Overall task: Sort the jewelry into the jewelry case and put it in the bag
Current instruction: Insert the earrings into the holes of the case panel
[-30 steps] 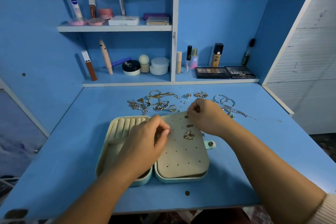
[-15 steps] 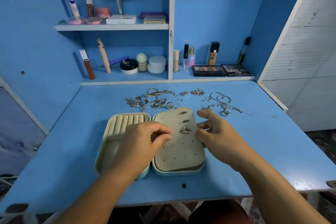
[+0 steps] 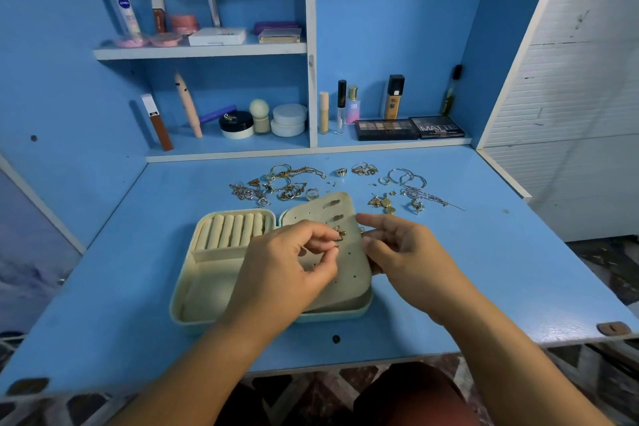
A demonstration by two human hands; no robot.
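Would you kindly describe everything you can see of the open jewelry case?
The jewelry case lies open on the desk: pale green shell, cream lining. Its left half has ring rolls beyond a bare tray. Its right half carries a perforated earring panel, tilted up, holding gold earrings. The left hand pinches a small piece at it; the right hand holds its right edge.

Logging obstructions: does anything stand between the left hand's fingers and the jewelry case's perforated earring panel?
Nothing visible does. The left hand pinches a small gold piece right over the earring panel, beside an earring already pinned there. The right hand grips the panel's right edge, clear of the open holes.
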